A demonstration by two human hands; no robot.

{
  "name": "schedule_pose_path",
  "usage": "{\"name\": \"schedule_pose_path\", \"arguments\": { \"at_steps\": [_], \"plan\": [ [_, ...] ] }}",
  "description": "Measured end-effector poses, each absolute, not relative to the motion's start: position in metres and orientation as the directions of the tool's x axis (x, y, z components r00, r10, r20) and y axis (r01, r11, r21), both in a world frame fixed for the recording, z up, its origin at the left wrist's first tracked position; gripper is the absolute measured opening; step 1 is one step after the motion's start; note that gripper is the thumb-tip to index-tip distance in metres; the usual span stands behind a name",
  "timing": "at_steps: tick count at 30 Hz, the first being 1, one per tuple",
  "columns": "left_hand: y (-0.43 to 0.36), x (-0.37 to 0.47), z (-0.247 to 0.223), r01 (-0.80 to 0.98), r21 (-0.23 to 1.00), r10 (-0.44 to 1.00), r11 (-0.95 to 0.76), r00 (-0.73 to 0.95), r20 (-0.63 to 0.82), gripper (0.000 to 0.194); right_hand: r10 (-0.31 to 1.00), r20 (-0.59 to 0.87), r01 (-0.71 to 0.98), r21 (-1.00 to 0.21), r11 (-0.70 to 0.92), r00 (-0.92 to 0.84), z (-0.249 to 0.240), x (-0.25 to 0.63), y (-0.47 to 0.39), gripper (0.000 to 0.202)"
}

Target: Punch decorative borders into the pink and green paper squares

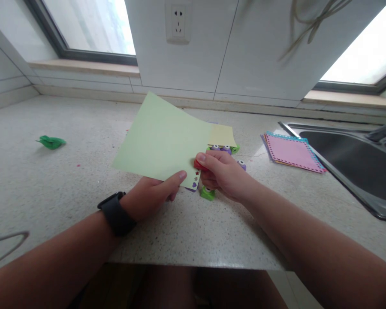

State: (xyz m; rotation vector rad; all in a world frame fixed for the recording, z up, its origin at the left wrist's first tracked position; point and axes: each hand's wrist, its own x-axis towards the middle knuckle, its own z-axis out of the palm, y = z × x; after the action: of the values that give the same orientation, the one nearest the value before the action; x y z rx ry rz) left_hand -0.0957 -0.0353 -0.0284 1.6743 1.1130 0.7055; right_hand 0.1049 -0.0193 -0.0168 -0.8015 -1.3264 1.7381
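Red craft punch (197, 164) shows only in part, the right hand (223, 174) covering the rest; most left hand (156, 192) fingers lie hidden under the pale green sheet (167, 137). Right edge cuts off sink (366, 167) and faucet (384, 130); left edge crops a blurred cord (25, 235).

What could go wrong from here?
The right hand pinches a red tool close to the red star at the sheet's edge, so another mark could overlap it. The left hand holds the light green sheet only near its lower edge, so the far part might sag or shift. The pink-topped stack overlaps the rim of the sink; a nudge might send cards in.
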Motion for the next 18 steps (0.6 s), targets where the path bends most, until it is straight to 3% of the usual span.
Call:
{"name": "schedule_pose_path", "arguments": {
  "at_steps": [11,18],
  "plan": [
    [-0.0347,-0.0953,-0.0264,0.333,0.935,0.889,-0.122,0.456,-0.047,0.054,0.882,-0.058,-0.210,-0.962,-0.175,-0.467,-0.0139,0.1020,-0.0190,0.038],
    [-0.0355,-0.0947,-0.0255,0.334,0.935,0.877,-0.124,0.477,-0.054,0.054,0.898,-0.029,-0.151,-0.983,-0.105,-0.439,-0.0140,0.1032,-0.0193,0.037]
  ]
}}
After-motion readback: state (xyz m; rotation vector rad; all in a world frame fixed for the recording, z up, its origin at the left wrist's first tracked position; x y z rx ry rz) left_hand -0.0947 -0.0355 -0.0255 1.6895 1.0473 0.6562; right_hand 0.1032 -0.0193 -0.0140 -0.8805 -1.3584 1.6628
